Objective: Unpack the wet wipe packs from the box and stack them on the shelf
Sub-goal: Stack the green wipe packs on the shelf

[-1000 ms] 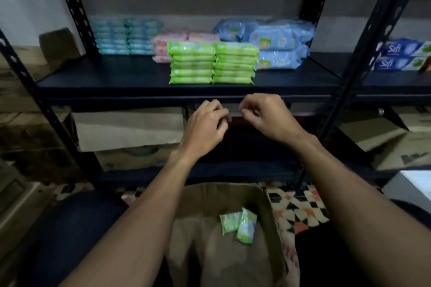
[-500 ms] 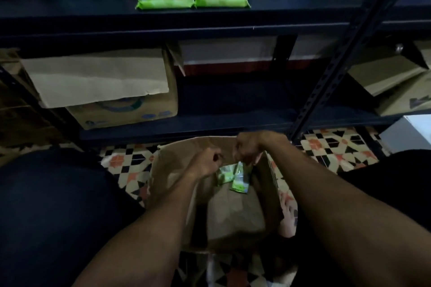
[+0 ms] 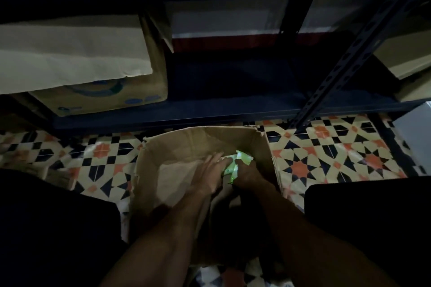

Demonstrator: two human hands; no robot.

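An open brown cardboard box [image 3: 149,165] stands on the patterned floor between my knees. Both my hands are down inside it. Green wet wipe packs [image 3: 242,158] lie against the box's far right inner corner. My left hand [image 3: 207,170] has its fingers stretched out flat against the packs from the left. My right hand [image 3: 247,172] curls around the packs from the right and near side. The picture is dim and blurred, so the number of packs is unclear. The dark shelf [image 3: 210,109] runs across just beyond the box.
A larger cardboard box [image 3: 98,91] with an open flap sits on the low shelf at left. A slotted dark upright [image 3: 345,58] slants up at right, with more cardboard [image 3: 405,63] behind it. My dark-clothed knees [image 3: 53,228] flank the box.
My view has tilted down from the upper shelf with its stacked green packs to the box. Both hands dropped from shelf height into the box and closed in on the green packs.
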